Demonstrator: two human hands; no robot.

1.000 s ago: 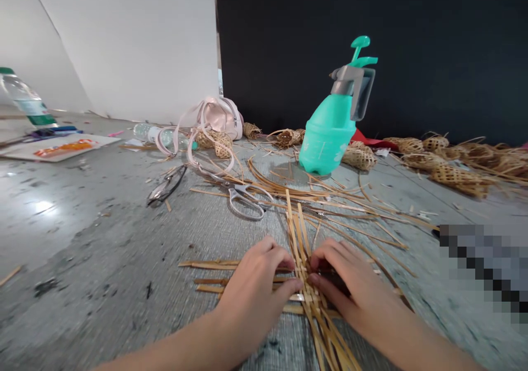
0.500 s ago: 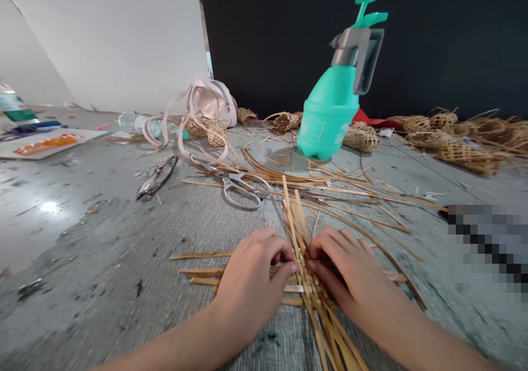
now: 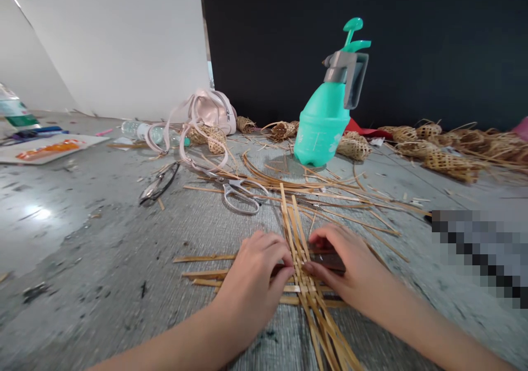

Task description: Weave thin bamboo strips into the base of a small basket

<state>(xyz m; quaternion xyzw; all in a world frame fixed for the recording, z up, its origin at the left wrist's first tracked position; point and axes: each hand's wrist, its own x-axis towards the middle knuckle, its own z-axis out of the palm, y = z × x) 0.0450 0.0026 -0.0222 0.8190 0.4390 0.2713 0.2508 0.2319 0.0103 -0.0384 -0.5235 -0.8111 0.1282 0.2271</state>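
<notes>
Flat bamboo strips cross one another in a small open weave on the table. Long strips run away from me, and shorter ones lie crosswise, sticking out on the left. My left hand is closed at the left edge of the weave, thumb and forefinger pinching around a crosswise bamboo strip. My right hand is on the opposite side, its thumb tip touching the weave and its forefinger lifted apart from the thumb. The right hand covers the right ends of the crosswise strips.
Scissors and loose bamboo strips lie just beyond the weave. Glasses are left of them. Further back stand a green spray bottle, a pink bag and several woven pieces. A plastic bottle lies on its side.
My right thumb and forefinger have spread apart at the weave. The left hand keeps nearly the same place. The whole view has shifted slightly.
</notes>
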